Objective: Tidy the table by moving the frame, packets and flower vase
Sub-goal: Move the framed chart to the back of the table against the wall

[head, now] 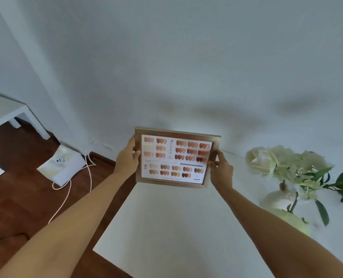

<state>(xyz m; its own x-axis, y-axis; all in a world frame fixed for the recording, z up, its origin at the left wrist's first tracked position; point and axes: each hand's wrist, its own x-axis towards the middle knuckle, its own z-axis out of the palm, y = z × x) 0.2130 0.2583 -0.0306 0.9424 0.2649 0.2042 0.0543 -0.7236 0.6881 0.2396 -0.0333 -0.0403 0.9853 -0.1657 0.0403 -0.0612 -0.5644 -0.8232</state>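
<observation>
A gold-edged frame [175,158] with a chart of nail colour samples is held upright above the far left corner of the white table [166,227]. My left hand [126,157] grips its left edge and my right hand [220,169] grips its right edge. A flower vase [280,197] with white roses and green leaves stands on the table to the right of the frame. No packets are in view.
A white wall rises just behind the table. On the brown wooden floor at the left lie a white box [63,165] and a pale cable [66,195]. A second white table [4,117] stands at the far left.
</observation>
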